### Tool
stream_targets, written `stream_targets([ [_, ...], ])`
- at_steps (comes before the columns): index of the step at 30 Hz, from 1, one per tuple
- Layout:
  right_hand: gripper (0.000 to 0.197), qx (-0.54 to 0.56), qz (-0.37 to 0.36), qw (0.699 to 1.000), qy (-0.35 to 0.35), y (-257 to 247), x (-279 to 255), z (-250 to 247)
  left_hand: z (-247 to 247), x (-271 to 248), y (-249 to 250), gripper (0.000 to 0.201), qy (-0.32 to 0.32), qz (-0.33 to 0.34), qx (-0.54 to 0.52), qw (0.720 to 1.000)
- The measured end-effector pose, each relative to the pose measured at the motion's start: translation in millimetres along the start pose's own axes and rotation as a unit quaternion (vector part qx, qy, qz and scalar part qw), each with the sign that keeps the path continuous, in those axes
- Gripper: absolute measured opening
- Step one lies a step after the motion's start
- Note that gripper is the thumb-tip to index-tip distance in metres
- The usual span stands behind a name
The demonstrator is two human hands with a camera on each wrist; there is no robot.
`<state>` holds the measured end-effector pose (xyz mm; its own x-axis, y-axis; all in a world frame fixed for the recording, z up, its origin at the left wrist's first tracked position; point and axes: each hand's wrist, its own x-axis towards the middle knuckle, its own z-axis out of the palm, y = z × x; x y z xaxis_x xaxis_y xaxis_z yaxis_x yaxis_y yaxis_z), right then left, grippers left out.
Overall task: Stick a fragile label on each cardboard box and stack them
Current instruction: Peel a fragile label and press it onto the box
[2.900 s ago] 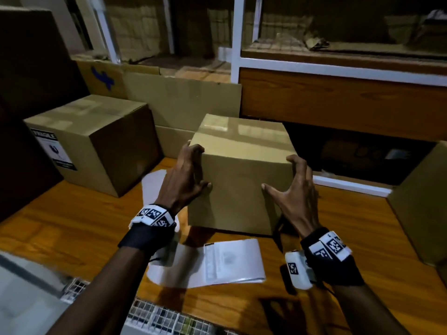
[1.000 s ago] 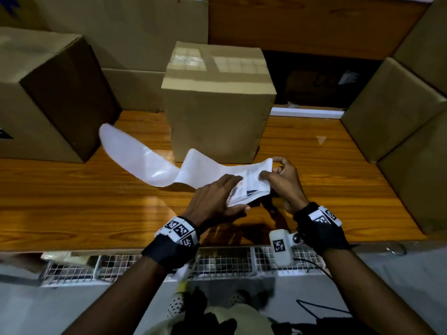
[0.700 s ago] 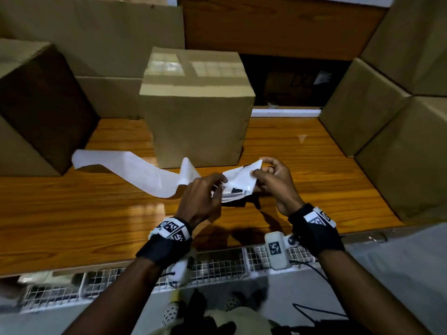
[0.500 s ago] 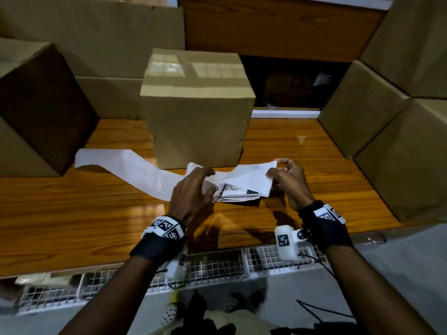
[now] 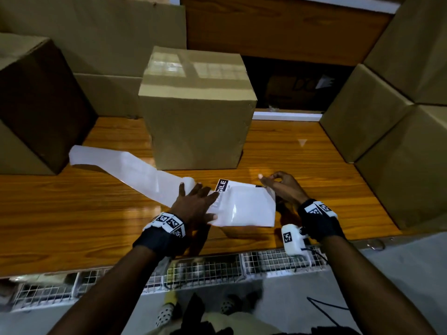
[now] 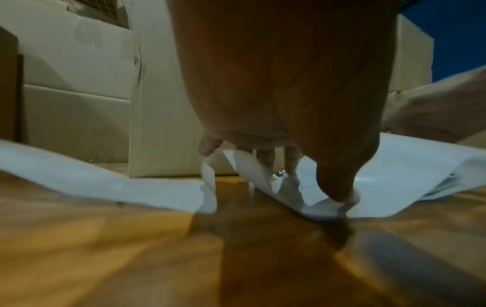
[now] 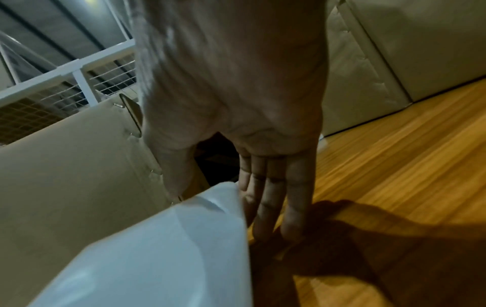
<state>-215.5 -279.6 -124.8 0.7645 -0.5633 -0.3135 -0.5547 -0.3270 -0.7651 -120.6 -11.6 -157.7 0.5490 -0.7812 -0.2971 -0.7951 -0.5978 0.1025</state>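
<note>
Fragile label (image 5: 223, 185), black-and-white, half peeled from glossy white backing strip (image 5: 135, 171), left hand (image 5: 193, 204) flat atop, right hand (image 5: 281, 187) pinching its corner.

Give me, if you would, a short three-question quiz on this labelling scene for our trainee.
1. True or false: the front face of the middle box already carries a label.
2. What is the left hand doing? A) gripping a box B) pressing flat on the label strip C) hanging idle
3. What does the right hand pinch?

Key:
1. False; that face is bare.
2. B.
3. The label strip, at its right end.
</note>
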Motion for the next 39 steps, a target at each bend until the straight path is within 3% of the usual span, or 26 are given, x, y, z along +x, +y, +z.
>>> stream_targets([
  [3, 0.061, -0.082, -0.008, 0.997, -0.012, -5.4, 11.3, 8.7, 5.9, -3.6, -1.1, 0.076, 0.007, 0.004, 0.016, 1.0],
  [5, 0.062, -0.126, 0.012, 0.989, -0.072, -11.3, 17.5, 14.4, 7.7, -5.8, -1.5, 0.077, 0.016, 0.003, 0.021, 1.0],
  [7, 0.051, -0.146, 0.009, 0.979, -0.145, -15.3, 19.7, 16.5, 8.9, -7.1, -1.8, 0.077, 0.027, -0.007, 0.023, 0.999],
  [9, 0.033, -0.114, -0.016, 0.979, -0.166, -16.4, 21.2, 13.0, 9.4, -8.3, -1.9, 0.08, 0.037, -0.016, 0.025, 0.999],
  [11, 0.016, -0.058, -0.03, 0.988, -0.139, -16.1, 21.5, 3.4, 11.5, -9.7, -3.0, 0.083, 0.047, -0.018, 0.023, 0.998],
  [13, 0.011, -0.022, -0.017, 0.996, -0.087, -14.5, 20.5, -10.0, 13.4, -12.0, -5.8, 0.083, 0.047, -0.015, 0.025, 0.998],
  [18, 0.02, 0.053, 0.017, 0.998, 0.03, 3.8, 13.9, -37.7, 10.4, -15.4, -13.2, 0.084, 0.015, -0.015, 0.077, 0.997],
  [20, 0.022, 0.088, 0.023, 0.994, 0.066, 11.0, 11.9, -40.7, 9.3, -14.6, -10.4, 0.083, 0.05, 0.009, 0.099, 0.994],
  [23, 0.019, 0.197, 0.049, 0.971, 0.125, 15.7, 6.1, -44.0, 10.0, -11.8, -2.7, 0.079, 0.084, 0.061, 0.11, 0.988],
  [27, 0.011, 0.366, 0.082, 0.917, 0.136, 17.4, -3.8, -48.9, 16.5, -5.0, 9.6, 0.069, 0.097, 0.087, 0.11, 0.985],
  [31, 0.01, 0.416, 0.05, 0.888, 0.191, 17.5, -3.0, -58.2, 18.1, -2.9, 20.8, 0.063, 0.148, 0.135, 0.098, 0.975],
  [35, 0.016, 0.459, 0.014, 0.866, 0.198, 18.5, -4.3, -64.1, -5.8, 8.3, 29.7, 0.069, 0.221, 0.085, 0.008, 0.972],
  [39, 0.018, 0.454, 0.002, 0.868, 0.199, 20.1, -1.6, -68.4, -35.9, 28.4, 32.1, 0.088, 0.08, 0.008, 0.028, 0.996],
])
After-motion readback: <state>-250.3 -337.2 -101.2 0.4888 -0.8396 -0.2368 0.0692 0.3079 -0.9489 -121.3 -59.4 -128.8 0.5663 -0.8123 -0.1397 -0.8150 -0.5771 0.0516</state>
